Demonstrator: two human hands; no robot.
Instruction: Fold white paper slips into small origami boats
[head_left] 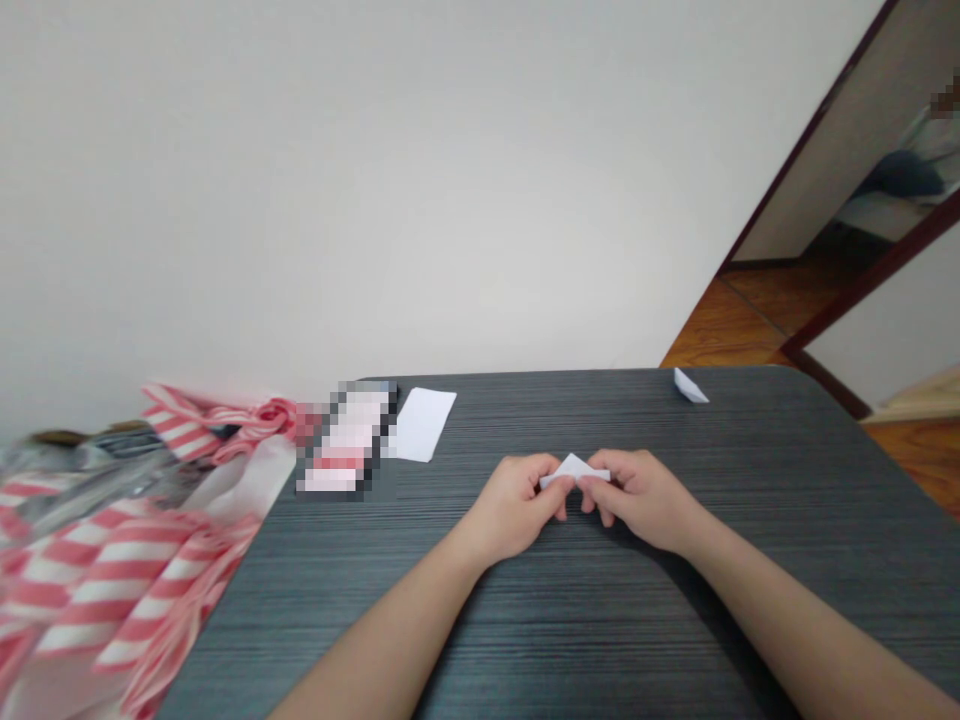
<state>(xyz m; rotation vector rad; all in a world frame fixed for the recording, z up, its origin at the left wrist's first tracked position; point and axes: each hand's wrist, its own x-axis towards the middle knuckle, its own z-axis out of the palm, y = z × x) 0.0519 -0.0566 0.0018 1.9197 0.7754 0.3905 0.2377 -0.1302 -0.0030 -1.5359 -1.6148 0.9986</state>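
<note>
Two bare forearms slope inward across a dark table. The left hand, fingers bent, pinches one end of a small folded white paper between thumb and fingers. The paper spans the gap between the hands, over the table. The right hand mirrors the left, thumb and curled fingers closed on the other end.

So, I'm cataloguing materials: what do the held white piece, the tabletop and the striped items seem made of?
Held white piece: likely matte paper, thin with crisp folds. Tabletop: perhaps wood-look laminate, dark and low-sheen, with fine streaks. Striped items: fabric or thin plastic, softly creased; blur leaves material and finish open.
</note>
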